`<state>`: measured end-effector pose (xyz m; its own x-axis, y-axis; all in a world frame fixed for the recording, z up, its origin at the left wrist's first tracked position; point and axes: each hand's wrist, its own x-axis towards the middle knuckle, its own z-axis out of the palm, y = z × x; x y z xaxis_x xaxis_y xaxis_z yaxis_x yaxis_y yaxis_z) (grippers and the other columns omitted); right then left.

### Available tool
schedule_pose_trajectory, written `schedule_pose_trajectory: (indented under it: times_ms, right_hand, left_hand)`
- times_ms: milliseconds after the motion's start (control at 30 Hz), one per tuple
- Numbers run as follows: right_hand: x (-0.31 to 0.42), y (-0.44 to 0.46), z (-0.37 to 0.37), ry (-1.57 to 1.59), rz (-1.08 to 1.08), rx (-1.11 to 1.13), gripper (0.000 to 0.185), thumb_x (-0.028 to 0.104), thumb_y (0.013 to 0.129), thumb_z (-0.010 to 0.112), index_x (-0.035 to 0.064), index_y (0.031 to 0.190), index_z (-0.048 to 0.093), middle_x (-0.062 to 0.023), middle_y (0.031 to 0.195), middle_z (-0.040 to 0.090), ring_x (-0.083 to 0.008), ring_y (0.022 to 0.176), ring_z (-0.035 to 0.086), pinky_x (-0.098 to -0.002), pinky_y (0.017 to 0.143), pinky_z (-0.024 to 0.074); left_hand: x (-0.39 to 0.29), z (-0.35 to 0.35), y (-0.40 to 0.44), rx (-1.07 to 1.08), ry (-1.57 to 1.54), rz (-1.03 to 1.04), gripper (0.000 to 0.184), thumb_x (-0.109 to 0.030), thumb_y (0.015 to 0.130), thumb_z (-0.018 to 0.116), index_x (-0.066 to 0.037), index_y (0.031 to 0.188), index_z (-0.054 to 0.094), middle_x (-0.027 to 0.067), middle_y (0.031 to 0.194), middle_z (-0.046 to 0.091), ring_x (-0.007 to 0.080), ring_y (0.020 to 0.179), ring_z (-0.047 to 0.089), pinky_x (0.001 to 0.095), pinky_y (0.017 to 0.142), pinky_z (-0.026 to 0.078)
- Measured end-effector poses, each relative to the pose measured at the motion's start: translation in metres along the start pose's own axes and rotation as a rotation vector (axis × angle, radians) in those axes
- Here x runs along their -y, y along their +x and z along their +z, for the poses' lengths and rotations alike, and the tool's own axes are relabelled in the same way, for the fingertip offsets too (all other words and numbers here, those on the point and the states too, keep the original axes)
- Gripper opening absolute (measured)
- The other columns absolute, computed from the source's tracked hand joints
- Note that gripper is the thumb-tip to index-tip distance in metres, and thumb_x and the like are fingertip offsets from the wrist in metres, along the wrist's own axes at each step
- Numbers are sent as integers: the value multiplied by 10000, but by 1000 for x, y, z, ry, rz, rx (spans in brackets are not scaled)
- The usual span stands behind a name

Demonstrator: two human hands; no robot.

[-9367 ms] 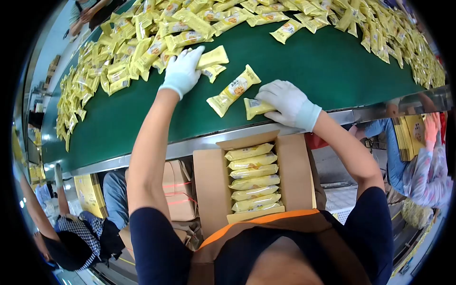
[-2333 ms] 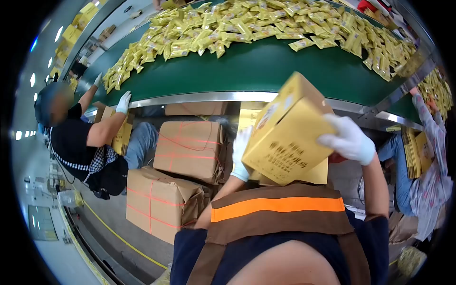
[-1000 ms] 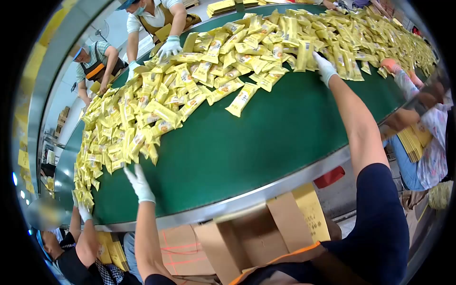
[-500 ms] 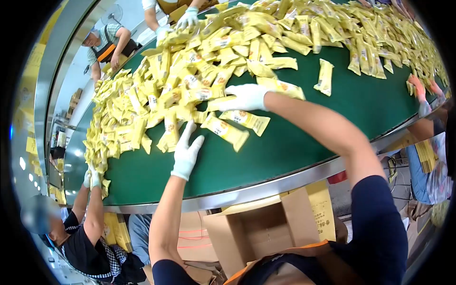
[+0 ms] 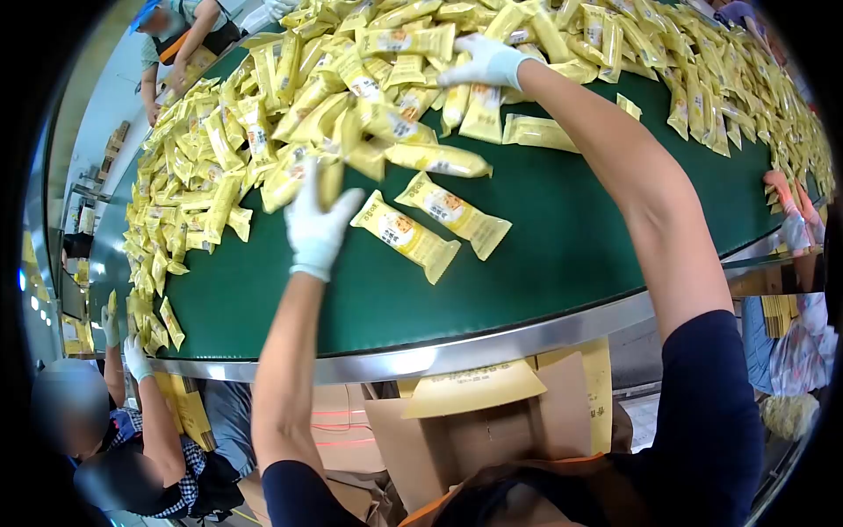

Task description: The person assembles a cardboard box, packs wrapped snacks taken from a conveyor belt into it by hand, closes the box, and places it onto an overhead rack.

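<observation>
My left hand point(image 5: 318, 220), in a white glove, is at the near edge of a heap of yellow packets point(image 5: 307, 114), its thumb and fingers apart, touching packets. Just right of it, two packets point(image 5: 406, 235) lie side by side on the green belt point(image 5: 544, 255). My right hand point(image 5: 485, 65), also gloved, reaches over the heap with fingers spread, its fingertips touching packets. Neither hand has a packet enclosed in it. Below the belt's metal edge stands an open cardboard box point(image 5: 487, 435) with its flaps out; the part of its inside that shows holds no packets.
A co-worker at the lower left has gloved hands point(image 5: 136, 356) at the belt's edge. Another person point(image 5: 180, 44) stands across the belt. Pink-gloved hands point(image 5: 790, 206) are at the right. Wrapped parcels point(image 5: 338, 426) sit below the belt, whose metal rim point(image 5: 492, 338) runs before me.
My right hand has moved up and away over the heap, leaving the packets near the belt's middle. My left hand has shifted slightly left and up. The yellow box held earlier is no longer in my hands.
</observation>
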<state>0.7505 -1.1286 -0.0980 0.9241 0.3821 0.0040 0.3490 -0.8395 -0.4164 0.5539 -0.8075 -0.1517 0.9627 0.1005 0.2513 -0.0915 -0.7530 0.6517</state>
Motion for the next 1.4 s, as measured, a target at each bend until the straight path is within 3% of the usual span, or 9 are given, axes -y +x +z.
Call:
schedule_pose_trajectory:
  times_ms: [300,367,433,567,767,1033,1100,1200,1400]
  right_hand:
    - [-10,-127,-25,-193,-225,316,650,545,831,582,182,1369,552,-136,1456,452,-353,1217,552,-405,1035,442]
    - [-24,-140,-44,-294,-136,328,640,519,825,601,198,1376,546,-134,1482,437,-358,1222,552,-400,1034,446]
    - [-30,-157,-59,-355,-115,157,609,477,839,613,219,1385,538,-124,1523,394,-355,1204,569,-403,1011,466]
    - [41,-204,-56,-195,-3,42,363,454,873,588,150,1036,704,-130,984,713,-341,880,681,-441,777,540]
    - [77,-202,30,-163,-115,122,373,424,829,594,66,877,687,-145,870,702,-317,814,693,-428,730,537]
    - [-31,-268,-51,259,-183,-293,326,412,928,567,124,1075,607,-131,881,679,-311,895,668,-422,742,530]
    - [-69,-258,-76,190,-12,-89,396,472,953,516,101,1030,632,-140,896,676,-306,914,655,-414,794,508]
    - [-85,-243,-71,-8,-16,120,484,534,966,447,101,1002,658,-134,970,695,-346,928,638,-412,847,490]
    - [-92,-268,-43,-380,-254,-178,424,499,904,578,84,936,659,-150,944,628,-361,869,633,-441,807,495]
  left_hand:
    - [-81,34,-43,368,184,396,503,-403,873,647,-147,1303,605,133,1338,570,323,1305,464,438,1122,300]
    - [-99,15,-57,406,-142,327,319,-201,925,597,-127,1231,645,145,1288,606,370,1237,528,433,1064,389]
    - [-123,-8,-64,426,67,503,338,-106,919,543,-82,1245,627,173,1312,592,384,1258,515,422,1084,384]
    - [-157,-4,-89,613,396,684,460,-99,818,617,-137,1277,613,142,1337,562,408,1318,464,518,1106,343]
    - [-155,0,-94,539,325,857,297,-58,727,680,-92,1020,648,82,1052,633,313,993,592,467,949,464]
    - [-190,-24,-97,529,-185,268,416,-111,785,667,-41,1187,591,182,1035,657,335,954,657,377,854,524]
    - [-208,5,-82,665,-107,313,462,-113,795,673,-27,1237,566,132,1043,643,228,966,630,312,884,493]
    - [-221,50,-67,841,107,548,535,-233,780,727,-69,1258,555,149,1030,634,342,944,606,391,858,501]
    - [-176,14,-69,754,329,444,584,-218,711,771,-110,1252,577,131,1140,650,337,1072,613,405,919,489]
